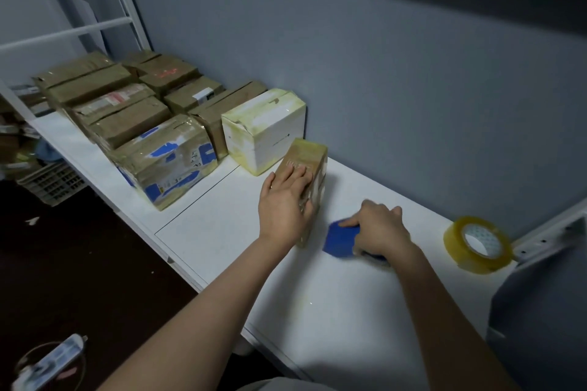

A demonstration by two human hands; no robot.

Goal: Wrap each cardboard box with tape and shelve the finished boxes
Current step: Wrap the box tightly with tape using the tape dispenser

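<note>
Hands are working at a white table [222, 232] along a grey-blue wall [381, 73]. The left hand [284, 206] is lying flat on the upper face of a small box [306, 157], fingers straight and close together, thumb spread to the side; it is pressing down, not gripping. The small box, brown and glossy with tape, is sitting on the table just in front of a white box [263, 127] with yellowed edges; whether the two are touching is not showing.

The right hand [381, 225] is curling its fingers over a blue object [340, 240], thumb pointing left along its top. The object is resting on the table just right of the small box and is blurring too much to identify.

A tape roll [476, 243], clear and yellowish, is standing tilted on its edge at the table's right end, apart from the right hand.

Brown taped boxes [127, 111] are sitting packed in rows at the table's left end against the wall, beneath a white frame [63, 33]. The nearest of them, a patched box [168, 165] with blue patches, is sitting just left of the white box.

A crate [50, 182] is sitting on the dark floor [95, 263] on the left.
</note>
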